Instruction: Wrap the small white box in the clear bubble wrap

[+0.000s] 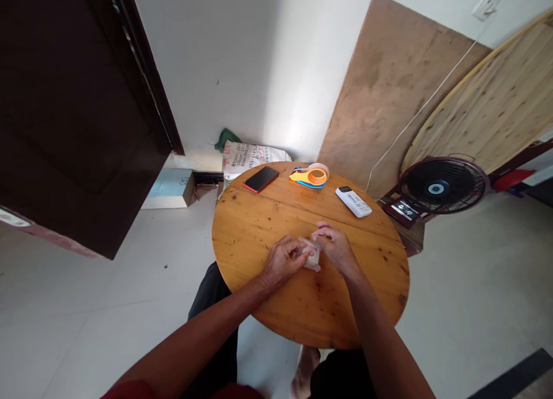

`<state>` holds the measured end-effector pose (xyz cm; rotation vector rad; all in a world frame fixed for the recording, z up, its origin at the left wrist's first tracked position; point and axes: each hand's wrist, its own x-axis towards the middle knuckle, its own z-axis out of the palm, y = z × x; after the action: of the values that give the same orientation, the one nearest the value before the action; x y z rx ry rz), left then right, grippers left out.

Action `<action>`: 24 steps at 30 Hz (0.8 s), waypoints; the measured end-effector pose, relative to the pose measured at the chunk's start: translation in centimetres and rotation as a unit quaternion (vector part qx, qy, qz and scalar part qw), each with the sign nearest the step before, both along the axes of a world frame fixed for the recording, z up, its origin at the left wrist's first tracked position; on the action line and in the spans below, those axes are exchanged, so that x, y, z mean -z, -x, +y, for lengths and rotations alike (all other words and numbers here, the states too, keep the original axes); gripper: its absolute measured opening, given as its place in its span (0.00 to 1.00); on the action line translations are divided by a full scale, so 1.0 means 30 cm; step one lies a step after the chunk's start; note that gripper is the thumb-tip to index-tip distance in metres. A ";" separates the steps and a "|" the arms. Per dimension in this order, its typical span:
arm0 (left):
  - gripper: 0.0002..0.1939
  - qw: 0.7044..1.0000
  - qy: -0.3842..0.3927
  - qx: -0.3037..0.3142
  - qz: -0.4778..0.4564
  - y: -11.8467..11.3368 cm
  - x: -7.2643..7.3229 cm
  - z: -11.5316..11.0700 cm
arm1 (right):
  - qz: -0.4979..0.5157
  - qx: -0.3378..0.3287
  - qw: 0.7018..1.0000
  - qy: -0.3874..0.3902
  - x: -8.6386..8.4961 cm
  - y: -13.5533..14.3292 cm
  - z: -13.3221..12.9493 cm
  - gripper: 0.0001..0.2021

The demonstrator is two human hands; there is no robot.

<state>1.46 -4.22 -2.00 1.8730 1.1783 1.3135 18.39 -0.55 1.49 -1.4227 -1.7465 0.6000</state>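
Note:
A small box-like packet in clear, whitish plastic (313,262) rests on the round wooden table (242,232), close to its middle. My left hand (283,261) is closed on the packet from the left, its thumb and fingers pressing on the top. At the packet's upper right corner, my right hand (336,248) has its fingers curled in a pinch. Whatever lies between those right fingertips is too small to make out. The packet's contents are blurred, with a hint of red on top.
Toward the table's far edge are a red-edged phone (261,179), an orange and blue tape dispenser (310,175) and a white device with a dark screen (353,201). A black fan (440,186) stands to the right. Behind are a printed sack (250,157) and a leaning board (384,88).

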 end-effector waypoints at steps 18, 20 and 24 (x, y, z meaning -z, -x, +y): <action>0.11 1.000 0.010 0.016 -0.007 -0.001 0.009 -0.008 | -0.316 -0.053 0.940 -0.117 -0.038 0.032 -0.202 0.13; 0.12 1.000 0.015 0.018 -0.016 -0.002 0.012 -0.006 | -0.332 -0.046 0.934 -0.124 -0.031 0.038 -0.217 0.15; 0.11 0.999 0.015 0.018 -0.034 -0.003 0.017 -0.001 | -0.332 -0.035 0.932 -0.139 -0.009 0.046 -0.224 0.14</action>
<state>1.54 -4.23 -2.50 1.8049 1.1195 1.3220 16.99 -7.27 1.75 -1.4528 -2.2963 -0.1323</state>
